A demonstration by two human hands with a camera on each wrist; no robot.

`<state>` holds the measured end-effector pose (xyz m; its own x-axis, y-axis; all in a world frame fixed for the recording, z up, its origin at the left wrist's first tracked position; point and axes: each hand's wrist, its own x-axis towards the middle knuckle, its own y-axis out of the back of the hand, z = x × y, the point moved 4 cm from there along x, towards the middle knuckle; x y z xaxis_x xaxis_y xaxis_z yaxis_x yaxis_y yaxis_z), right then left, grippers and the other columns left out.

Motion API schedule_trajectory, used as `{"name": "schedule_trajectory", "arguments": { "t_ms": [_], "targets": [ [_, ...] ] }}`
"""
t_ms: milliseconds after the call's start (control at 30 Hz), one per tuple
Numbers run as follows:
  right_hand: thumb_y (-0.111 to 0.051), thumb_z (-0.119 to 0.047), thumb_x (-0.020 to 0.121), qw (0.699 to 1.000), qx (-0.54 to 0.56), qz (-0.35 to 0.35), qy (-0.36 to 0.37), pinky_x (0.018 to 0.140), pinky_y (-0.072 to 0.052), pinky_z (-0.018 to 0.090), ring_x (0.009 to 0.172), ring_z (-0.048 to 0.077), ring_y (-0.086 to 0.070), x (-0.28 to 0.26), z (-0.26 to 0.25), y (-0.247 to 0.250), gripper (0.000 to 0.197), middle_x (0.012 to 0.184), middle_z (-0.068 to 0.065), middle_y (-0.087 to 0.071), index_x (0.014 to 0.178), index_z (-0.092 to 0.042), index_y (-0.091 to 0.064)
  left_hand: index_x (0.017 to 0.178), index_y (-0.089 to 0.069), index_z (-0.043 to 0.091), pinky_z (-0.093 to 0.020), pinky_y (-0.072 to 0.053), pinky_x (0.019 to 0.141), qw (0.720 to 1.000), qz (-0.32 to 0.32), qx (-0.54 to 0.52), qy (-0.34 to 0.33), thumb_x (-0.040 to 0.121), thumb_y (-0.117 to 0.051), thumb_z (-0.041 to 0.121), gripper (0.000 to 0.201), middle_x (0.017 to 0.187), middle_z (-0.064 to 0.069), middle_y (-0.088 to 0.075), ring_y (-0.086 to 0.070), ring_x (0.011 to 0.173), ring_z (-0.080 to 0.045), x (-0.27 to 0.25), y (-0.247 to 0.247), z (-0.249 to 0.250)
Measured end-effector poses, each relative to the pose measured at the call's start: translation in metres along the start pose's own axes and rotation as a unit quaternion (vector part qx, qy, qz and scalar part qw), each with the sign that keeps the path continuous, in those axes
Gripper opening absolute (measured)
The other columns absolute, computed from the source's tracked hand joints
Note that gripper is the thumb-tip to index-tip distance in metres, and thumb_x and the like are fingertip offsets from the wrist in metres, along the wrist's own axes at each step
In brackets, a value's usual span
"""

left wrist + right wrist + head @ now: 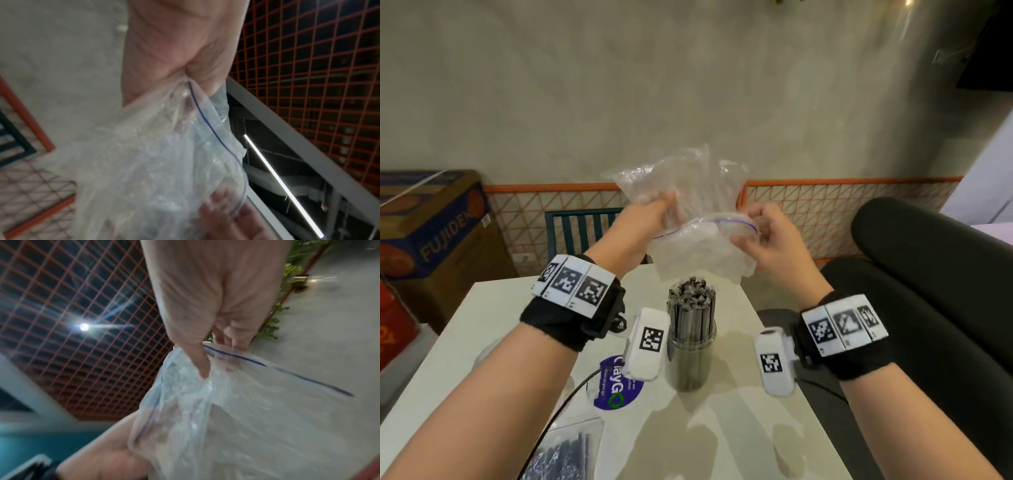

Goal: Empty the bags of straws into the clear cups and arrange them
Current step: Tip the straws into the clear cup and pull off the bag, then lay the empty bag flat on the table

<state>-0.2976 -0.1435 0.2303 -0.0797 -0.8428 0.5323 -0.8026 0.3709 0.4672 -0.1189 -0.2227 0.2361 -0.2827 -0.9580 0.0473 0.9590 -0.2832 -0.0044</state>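
Both hands hold a clear zip bag (690, 205) with a blue seal line, raised above the table; it looks empty. My left hand (654, 214) grips its crumpled left side. My right hand (763, 233) pinches the bag's mouth at the right. The bag (164, 162) fills the left wrist view, and in the right wrist view the bag (246, 410) hangs from my thumb and fingers. Directly below stands a clear cup (691, 356) packed with upright dark straws (691, 301). Another bag of straws (561, 452) lies flat at the table's near left.
The white table (739, 438) carries a round blue sticker (616, 387) and a black cable (571, 394). Cardboard boxes (431, 233) stand at the left, a teal chair back (578, 233) behind the table, and a black padded seat (928, 274) at the right.
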Motion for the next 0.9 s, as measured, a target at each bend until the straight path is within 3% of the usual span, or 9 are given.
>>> {"name": "schedule_trajectory", "arguments": {
  "t_ms": [67, 133, 233, 333, 433, 567, 667, 767, 900],
  "targets": [
    [-0.064, -0.006, 0.083, 0.982, -0.180, 0.009, 0.052, 0.073, -0.037, 0.011, 0.081, 0.002, -0.048, -0.027, 0.001, 0.002, 0.014, 0.097, -0.002, -0.052, 0.091, -0.015, -0.057, 0.098, -0.063, 0.013, -0.027, -0.046, 0.065, 0.999, 0.022, -0.031, 0.015, 0.096, -0.045, 0.034, 0.028, 0.086, 0.000, -0.063, -0.059, 0.078, -0.016, -0.007, 0.002, -0.002],
    [-0.062, -0.002, 0.083, 0.957, -0.266, -0.101, 0.058, 0.080, -0.040, 0.014, 0.092, 0.009, -0.051, -0.056, 0.016, -0.004, 0.022, 0.107, 0.001, -0.054, 0.104, -0.009, -0.062, 0.086, -0.058, 0.017, -0.028, -0.040, 0.063, 0.997, 0.022, -0.072, 0.034, 0.099, -0.040, 0.030, 0.025, 0.084, -0.003, -0.059, -0.054, 0.073, -0.018, -0.015, 0.001, -0.005],
    [-0.068, -0.018, 0.081, 0.938, -0.214, -0.273, -0.008, 0.084, -0.042, 0.024, 0.090, -0.004, -0.048, -0.093, 0.028, 0.002, 0.033, 0.099, -0.020, -0.046, 0.110, -0.029, -0.057, 0.091, -0.058, 0.021, -0.031, -0.047, 0.066, 1.000, 0.004, 0.001, 0.029, 0.099, -0.038, 0.033, 0.024, 0.085, 0.000, -0.063, -0.059, 0.074, -0.016, -0.032, -0.008, -0.010],
    [-0.064, -0.046, 0.077, 0.975, -0.139, -0.172, 0.024, 0.082, -0.047, 0.021, 0.093, 0.000, -0.055, -0.100, -0.009, 0.036, 0.031, 0.099, -0.013, -0.056, 0.102, -0.030, -0.057, 0.109, -0.059, 0.017, -0.034, -0.048, 0.072, 0.990, -0.021, 0.142, -0.018, 0.099, -0.036, 0.035, 0.030, 0.087, -0.002, -0.063, -0.059, 0.078, -0.017, -0.048, -0.026, -0.014],
    [-0.063, -0.049, 0.076, 0.979, -0.184, 0.003, 0.083, 0.088, -0.040, 0.014, 0.100, 0.007, -0.048, -0.097, -0.048, 0.059, 0.049, 0.111, -0.002, -0.050, 0.113, -0.020, -0.053, 0.111, -0.058, 0.011, -0.038, -0.047, 0.083, 0.965, -0.073, 0.244, -0.056, 0.099, -0.034, 0.033, 0.035, 0.091, -0.006, -0.063, -0.059, 0.088, -0.023, -0.066, -0.048, -0.015],
    [-0.065, -0.040, 0.082, 0.947, -0.307, -0.080, -0.044, 0.098, -0.041, 0.041, 0.122, 0.026, -0.044, -0.093, -0.036, 0.030, 0.067, 0.133, 0.009, -0.044, 0.138, -0.020, -0.034, 0.093, -0.061, 0.012, -0.042, -0.047, 0.093, 0.939, -0.161, 0.290, -0.088, 0.099, -0.036, 0.032, 0.033, 0.087, -0.004, -0.066, -0.062, 0.090, -0.021, -0.096, -0.072, -0.028],
    [-0.053, -0.024, 0.093, 0.948, -0.296, -0.084, -0.082, 0.068, -0.044, 0.035, 0.096, 0.036, -0.061, -0.100, -0.024, 0.018, 0.029, 0.102, 0.017, -0.065, 0.116, -0.009, -0.048, 0.119, -0.055, 0.026, -0.042, -0.046, 0.099, 0.938, -0.249, 0.238, -0.044, 0.085, -0.058, 0.049, 0.042, 0.116, 0.001, -0.063, -0.061, 0.107, -0.014, -0.114, -0.075, -0.064],
    [-0.048, -0.013, 0.093, 0.953, -0.282, -0.082, -0.074, 0.071, -0.050, 0.041, 0.090, 0.035, -0.062, -0.110, -0.025, 0.023, 0.019, 0.096, 0.017, -0.066, 0.110, -0.008, -0.052, 0.136, -0.033, 0.037, -0.035, -0.039, 0.107, 0.906, -0.331, 0.262, 0.041, 0.066, -0.073, 0.052, 0.082, 0.135, 0.010, -0.050, -0.049, 0.123, -0.008, -0.143, -0.070, -0.112],
    [-0.051, -0.013, 0.091, 0.954, -0.273, -0.062, -0.108, 0.072, -0.038, 0.030, 0.086, 0.025, -0.057, -0.113, -0.022, 0.053, 0.010, 0.090, 0.012, -0.064, 0.087, -0.010, -0.058, 0.121, -0.053, 0.018, -0.016, -0.043, 0.090, 0.921, -0.286, 0.247, 0.090, 0.091, -0.058, 0.020, 0.031, 0.113, 0.014, -0.059, -0.055, 0.099, 0.005, -0.184, -0.050, -0.170]
  ]
}}
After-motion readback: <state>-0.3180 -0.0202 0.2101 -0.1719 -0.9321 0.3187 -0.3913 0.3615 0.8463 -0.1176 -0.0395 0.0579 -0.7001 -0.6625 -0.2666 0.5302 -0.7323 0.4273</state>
